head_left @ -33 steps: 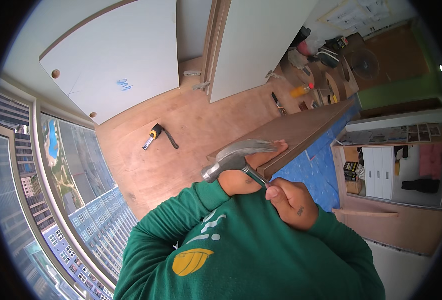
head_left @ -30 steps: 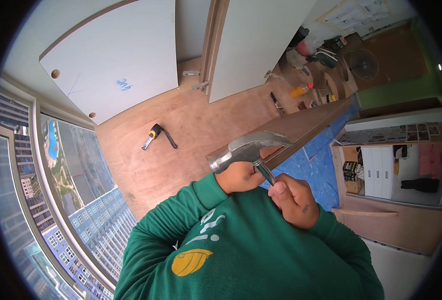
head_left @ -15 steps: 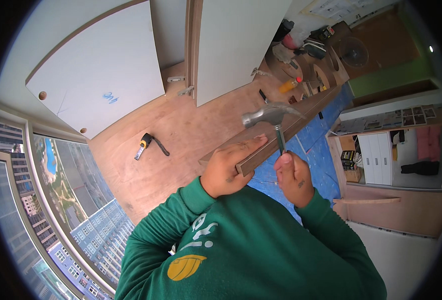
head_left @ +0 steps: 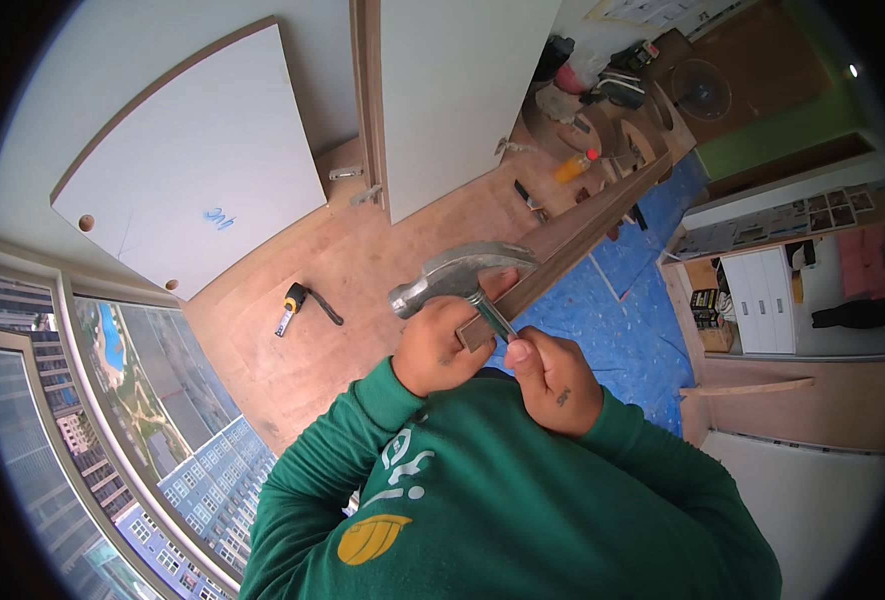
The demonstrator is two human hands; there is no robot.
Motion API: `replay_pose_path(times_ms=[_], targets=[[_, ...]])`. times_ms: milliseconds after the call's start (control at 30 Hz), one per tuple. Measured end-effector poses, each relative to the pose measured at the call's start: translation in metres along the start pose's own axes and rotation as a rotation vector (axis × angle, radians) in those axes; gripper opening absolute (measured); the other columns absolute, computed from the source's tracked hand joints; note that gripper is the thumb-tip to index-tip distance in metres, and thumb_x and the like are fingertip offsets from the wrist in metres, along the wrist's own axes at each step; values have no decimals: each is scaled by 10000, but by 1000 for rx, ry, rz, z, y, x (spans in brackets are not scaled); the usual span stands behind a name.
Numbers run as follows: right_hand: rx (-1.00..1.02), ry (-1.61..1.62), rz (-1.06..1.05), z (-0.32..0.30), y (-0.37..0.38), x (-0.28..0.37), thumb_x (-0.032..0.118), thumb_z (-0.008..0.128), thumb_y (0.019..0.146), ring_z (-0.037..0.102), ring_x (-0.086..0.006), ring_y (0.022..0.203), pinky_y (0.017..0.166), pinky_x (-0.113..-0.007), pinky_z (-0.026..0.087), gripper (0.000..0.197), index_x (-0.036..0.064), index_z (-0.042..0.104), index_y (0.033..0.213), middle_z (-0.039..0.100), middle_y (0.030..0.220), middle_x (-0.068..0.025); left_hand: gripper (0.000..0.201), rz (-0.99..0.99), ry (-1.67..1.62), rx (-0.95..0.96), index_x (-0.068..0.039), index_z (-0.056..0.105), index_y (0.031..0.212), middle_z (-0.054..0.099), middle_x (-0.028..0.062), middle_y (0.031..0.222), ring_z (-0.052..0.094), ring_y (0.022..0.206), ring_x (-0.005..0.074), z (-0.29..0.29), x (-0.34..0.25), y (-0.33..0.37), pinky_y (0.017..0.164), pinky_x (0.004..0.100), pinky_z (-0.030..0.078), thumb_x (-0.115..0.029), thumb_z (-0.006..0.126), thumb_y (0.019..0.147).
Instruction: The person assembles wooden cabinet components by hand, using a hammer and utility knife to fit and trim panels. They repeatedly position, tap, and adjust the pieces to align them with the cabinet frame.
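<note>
Via the head cam I've got the R hand clenched round the handle of the hammer, fingers curled tight, thumb pressed on top. The hammer's head shows over the near end of the wooden board, claw side overlapping it in my view; can't tell if metal touches wood. L hand is grasping that same near end, w/ fingertips showing on the board's top side; hammer hides part of the grip, so can't tell exact finger spread.

Board runs from the L hand away to upper R. Re the rest: tape measure is L of the board, well apart, on the plywood surface; blue sheet spreads along the board's R side; orange bottle w/ red cap is nr the board's far end, on its L; big white panel sits farther L of the board.
</note>
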State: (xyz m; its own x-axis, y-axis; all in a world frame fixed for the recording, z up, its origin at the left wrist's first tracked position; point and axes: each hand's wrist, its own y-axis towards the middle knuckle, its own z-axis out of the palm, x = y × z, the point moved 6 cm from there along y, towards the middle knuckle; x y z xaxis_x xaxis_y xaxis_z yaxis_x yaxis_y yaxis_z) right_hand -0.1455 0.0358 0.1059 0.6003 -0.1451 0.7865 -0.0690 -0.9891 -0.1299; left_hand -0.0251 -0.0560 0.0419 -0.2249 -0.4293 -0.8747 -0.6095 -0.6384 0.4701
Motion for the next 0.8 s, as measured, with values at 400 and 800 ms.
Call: replay_pose_path(times_ms=[400, 800], targets=[[-436, 164, 467, -163, 44, -154, 551, 455, 1108, 449, -112, 505, 442, -293, 374, 559, 73, 548, 834, 453, 622, 3, 742, -34, -99, 16, 37, 593, 1454, 652, 226, 1433, 673, 1231, 354, 1, 6, 4, 1035, 390, 530, 78, 612, 713], [-948, 849, 335, -221, 25, -250, 526, 466, 1103, 461, -159, 489, 437, -312, 362, 482, 91, 560, 918, 476, 645, -16, 675, 10, -50, 50, 72, 599, 1426, 644, 266, 1424, 630, 1337, 406, 28, -16, -7, 1119, 426, 496, 67, 672, 755]])
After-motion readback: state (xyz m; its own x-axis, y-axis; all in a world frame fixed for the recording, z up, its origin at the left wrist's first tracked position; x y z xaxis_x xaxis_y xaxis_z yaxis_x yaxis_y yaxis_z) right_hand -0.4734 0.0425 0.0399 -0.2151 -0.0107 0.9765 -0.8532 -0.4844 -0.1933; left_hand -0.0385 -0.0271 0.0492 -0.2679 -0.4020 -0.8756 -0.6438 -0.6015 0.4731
